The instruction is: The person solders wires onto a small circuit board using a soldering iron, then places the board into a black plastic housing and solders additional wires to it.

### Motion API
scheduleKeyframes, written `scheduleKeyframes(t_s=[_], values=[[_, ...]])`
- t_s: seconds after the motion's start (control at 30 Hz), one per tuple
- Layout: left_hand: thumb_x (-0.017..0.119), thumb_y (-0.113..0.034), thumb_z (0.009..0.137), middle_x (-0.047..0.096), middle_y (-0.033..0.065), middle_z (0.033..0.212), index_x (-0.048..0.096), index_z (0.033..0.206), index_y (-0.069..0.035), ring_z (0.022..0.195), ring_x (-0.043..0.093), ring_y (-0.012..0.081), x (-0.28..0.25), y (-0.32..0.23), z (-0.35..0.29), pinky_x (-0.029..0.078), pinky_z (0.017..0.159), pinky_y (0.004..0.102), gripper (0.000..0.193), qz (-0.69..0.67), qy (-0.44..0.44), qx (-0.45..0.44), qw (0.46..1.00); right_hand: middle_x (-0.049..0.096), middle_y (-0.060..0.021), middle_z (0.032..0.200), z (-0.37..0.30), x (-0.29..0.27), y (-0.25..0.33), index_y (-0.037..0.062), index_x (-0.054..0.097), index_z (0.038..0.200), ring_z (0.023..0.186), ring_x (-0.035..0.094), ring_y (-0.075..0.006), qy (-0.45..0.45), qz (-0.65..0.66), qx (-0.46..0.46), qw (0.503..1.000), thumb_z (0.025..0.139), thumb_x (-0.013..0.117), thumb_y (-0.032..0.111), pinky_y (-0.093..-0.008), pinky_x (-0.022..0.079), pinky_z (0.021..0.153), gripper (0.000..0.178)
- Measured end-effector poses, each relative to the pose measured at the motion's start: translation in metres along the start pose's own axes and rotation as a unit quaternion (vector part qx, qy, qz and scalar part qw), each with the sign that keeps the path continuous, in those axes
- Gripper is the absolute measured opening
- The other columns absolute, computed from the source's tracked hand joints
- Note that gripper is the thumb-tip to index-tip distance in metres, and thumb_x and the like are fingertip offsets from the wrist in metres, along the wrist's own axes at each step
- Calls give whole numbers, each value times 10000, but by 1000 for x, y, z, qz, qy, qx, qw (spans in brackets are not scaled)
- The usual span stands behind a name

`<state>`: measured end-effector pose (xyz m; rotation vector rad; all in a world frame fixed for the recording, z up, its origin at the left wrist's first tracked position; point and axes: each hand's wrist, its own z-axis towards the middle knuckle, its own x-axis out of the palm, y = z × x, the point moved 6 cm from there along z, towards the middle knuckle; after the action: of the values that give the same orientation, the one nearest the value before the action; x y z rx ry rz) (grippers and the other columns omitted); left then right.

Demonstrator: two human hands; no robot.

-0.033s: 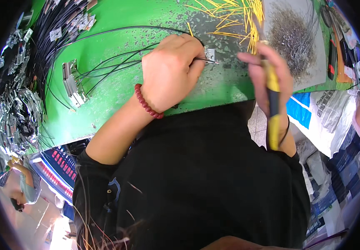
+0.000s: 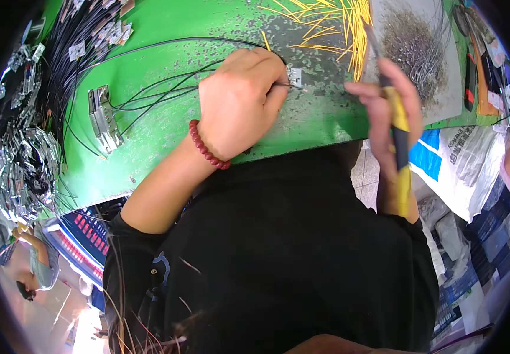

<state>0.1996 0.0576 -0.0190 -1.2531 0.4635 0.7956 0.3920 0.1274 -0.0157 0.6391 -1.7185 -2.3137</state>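
Note:
My left hand (image 2: 240, 100), with a dark red bead bracelet at the wrist, is closed around thin black wires (image 2: 172, 91) on the green bench. Their short ends stick out past my fingertips beside a small silver metal plate (image 2: 295, 77). To the left, the wires run to a stack of silver metal brackets (image 2: 104, 118). My right hand (image 2: 393, 112), slightly blurred, grips a soldering iron (image 2: 401, 150) with a yellow and black handle. Its thin dark shaft points up and away, near the far yellow tubes; the tip is blurred.
Several thin yellow tubes (image 2: 358, 47) lie at the far middle. A grey board (image 2: 452, 97) at the right bears dark debris and silver curls. Bundled black wires (image 2: 60, 59) and shiny metal parts (image 2: 28, 171) fill the left edge. Another person (image 2: 40, 259) is at lower left.
My right hand and the soldering iron have shifted right, away from the wire ends. My left hand has stayed nearly still, its fingers closed on the wires.

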Motion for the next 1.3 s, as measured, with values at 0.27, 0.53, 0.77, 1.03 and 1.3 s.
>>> scheduleKeyframes(t_s=[0.27,0.53,0.77,1.03,1.3], values=[[698,-15,665,632,64,879,603,794,-53,752,607,243,1,-26,9,505,621,331,164,110,23,86,990,643,-116,814,-42,-106,-11,-105,605,1111,587,541,-97,-190,8,13,982,889,610,309,-206,391,520,470],[690,34,644,642,76,848,601,739,-39,747,615,256,5,-22,11,510,631,333,149,52,39,47,997,493,-72,686,-54,-165,-30,-27,520,874,537,429,-103,-368,-16,-14,929,786,454,2,-217,377,522,114],[683,58,665,657,109,821,600,737,-7,752,625,256,4,-14,15,515,666,329,128,-23,69,-4,997,554,-70,707,-60,-178,-33,-38,554,833,513,515,-105,-333,34,-14,942,754,523,-2,-192,424,505,92],[675,54,672,651,110,807,594,736,1,726,617,260,1,-10,15,509,662,324,116,-34,71,-30,996,546,-90,675,-64,-176,-28,-36,539,823,515,509,-115,-358,13,-57,932,744,501,22,-202,423,494,105],[658,25,711,627,106,754,596,742,17,685,611,245,5,-6,16,492,643,303,69,-16,96,-25,995,554,-136,715,-58,-95,-19,-27,512,864,589,492,-172,-145,135,-25,980,804,619,218,-309,414,626,274]])
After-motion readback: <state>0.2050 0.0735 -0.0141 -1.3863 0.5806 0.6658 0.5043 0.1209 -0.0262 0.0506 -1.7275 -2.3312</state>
